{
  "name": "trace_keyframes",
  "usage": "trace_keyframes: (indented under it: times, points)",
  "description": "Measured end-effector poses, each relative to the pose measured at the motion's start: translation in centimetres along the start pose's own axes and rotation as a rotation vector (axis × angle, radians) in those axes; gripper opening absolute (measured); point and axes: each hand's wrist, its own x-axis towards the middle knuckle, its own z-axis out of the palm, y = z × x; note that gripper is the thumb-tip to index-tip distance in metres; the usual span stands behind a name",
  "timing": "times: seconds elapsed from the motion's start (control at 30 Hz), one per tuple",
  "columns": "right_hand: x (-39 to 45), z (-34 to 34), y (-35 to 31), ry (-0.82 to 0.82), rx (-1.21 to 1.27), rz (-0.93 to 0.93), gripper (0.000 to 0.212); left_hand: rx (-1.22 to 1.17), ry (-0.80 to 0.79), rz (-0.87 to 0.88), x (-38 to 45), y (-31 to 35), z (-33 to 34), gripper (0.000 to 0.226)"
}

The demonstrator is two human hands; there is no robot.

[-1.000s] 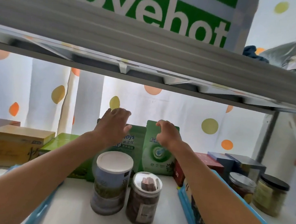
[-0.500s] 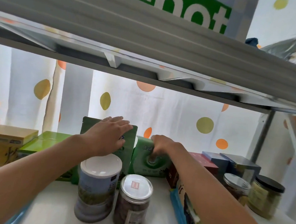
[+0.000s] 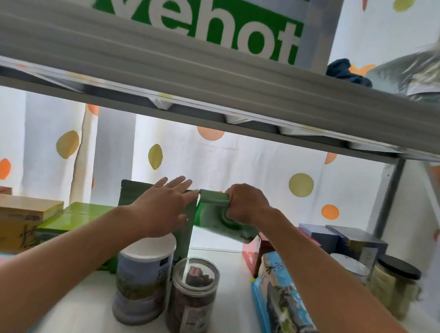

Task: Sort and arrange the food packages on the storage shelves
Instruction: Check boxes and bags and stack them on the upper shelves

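Note:
Two green pouches stand at the back of the white shelf. My left hand lies flat with straight fingers against the darker green pouch, which stays upright. My right hand grips the top of the lighter green pouch, which is lifted off the shelf and tilted to the right. In front stand a white-lidded canister and a clear jar of brown pieces. A blue printed bag lies under my right forearm.
A wooden box and a flat green box sit at the left. Red and dark blue boxes and a black-lidded jar crowd the right. The upper shelf's edge hangs low overhead, carrying a green-lettered box.
My right hand has lifted the lighter green pouch off the shelf and tipped it to the right. My left hand has stayed on the darker pouch, fingers now stretched past its top.

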Motion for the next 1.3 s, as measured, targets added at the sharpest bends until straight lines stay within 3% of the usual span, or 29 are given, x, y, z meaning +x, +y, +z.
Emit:
trace_keyframes:
  times: [0.13, 0.27, 0.37, 0.53, 0.63, 0.73, 1.0, 1.3]
  points:
    - [-2.5, -3.2, 0.6, 0.114, 0.001, 0.0, 0.012, -0.098, 0.084, 0.018, 0.2, 2.0, -0.7, 0.068]
    - [-5.5, -5.5, 1.4, 0.241, -0.029, -0.037, 0.004, -0.429, 0.187, 0.025, 1.2, 4.6, -1.3, 0.075]
    - [-8.0, -6.5, 1.9, 0.322, -0.07, -0.07, 0.01, -0.567, 0.248, -0.012, 2.0, 6.3, -0.6, 0.082]
    - [-12.2, -7.9, 2.2, 0.355, -0.043, -0.093, 0.012, -0.639, 0.587, -0.129, 1.7, 9.5, 0.2, 0.072]
    - [-14.9, -9.2, 1.6, 0.35, -0.078, -0.098, 0.011, -0.635, 0.737, -0.158, 0.5, 11.1, -0.2, 0.082]
    - [-17.7, -10.8, 0.4, 0.311, -0.109, -0.11, 0.008, -0.686, 0.696, -0.126, -1.3, 12.0, -1.3, 0.091]
    - [-24.3, -14.2, -5.3, 0.31, -0.077, -0.127, 0.012, -0.941, 0.537, -0.151, -9.6, 12.6, -5.3, 0.07]
    - [-30.6, -14.5, -15.0, 0.302, 0.054, -0.125, 0.049, -1.161, 0.429, -0.246, -23.6, 10.7, -6.4, 0.053]
